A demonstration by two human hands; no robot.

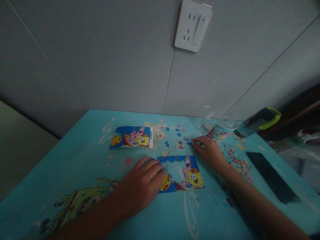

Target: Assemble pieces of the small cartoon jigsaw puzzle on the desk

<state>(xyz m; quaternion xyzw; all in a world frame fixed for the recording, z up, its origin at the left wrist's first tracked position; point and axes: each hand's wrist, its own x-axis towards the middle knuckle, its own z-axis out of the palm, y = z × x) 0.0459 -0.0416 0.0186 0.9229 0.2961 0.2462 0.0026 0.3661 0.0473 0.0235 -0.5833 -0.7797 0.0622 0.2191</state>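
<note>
A partly assembled jigsaw puzzle (196,180) with a cartoon picture lies on the table, a gap in its middle showing the tablecloth. My left hand (142,181) rests over its left edge, fingers stretched and slightly bent. Farther back and to the right, my right hand (208,151) pinches a small blue puzzle piece (189,143) at thumb and fingertip, low over the table. Several loose puzzle pieces (179,134) are scattered left of that hand. Behind the puzzle lies a printed picture card (132,137) with the same cartoon scene.
A pile of small mixed pieces (236,160) spreads beside my right forearm. A dark flat strip (272,176) lies farther right. Behind stand a clear tub (223,128) with a printed label and a bottle (257,121) with a dark and yellow-green top. A wall (120,66) borders the table's back.
</note>
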